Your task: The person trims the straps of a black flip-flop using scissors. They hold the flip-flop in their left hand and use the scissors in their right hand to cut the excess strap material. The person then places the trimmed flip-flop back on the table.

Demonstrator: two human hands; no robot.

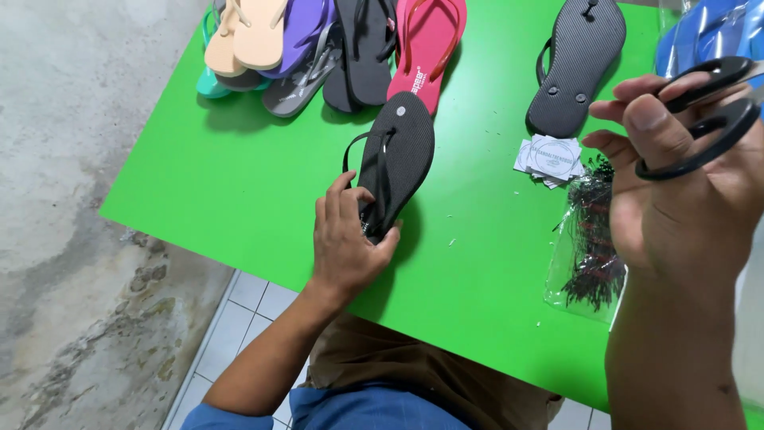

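Lying diagonally, black flip-flop (pixel 395 159) toe end toward left hand (pixel 346 243).

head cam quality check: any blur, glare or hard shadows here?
Head view: right hand with the black scissors sits close to the lens and looks soft; left hand and black flip-flop are sharp; green table evenly lit, soft shadows, no glare.

My left hand (pixel 346 239) lies palm down, arm stretched forward from the lower left, fingers (pixel 341 195) curled in a loose grip. My right hand (pixel 684 183) is raised close to the camera, palm toward me, thumb and fingers hooked closed, forearm upright.
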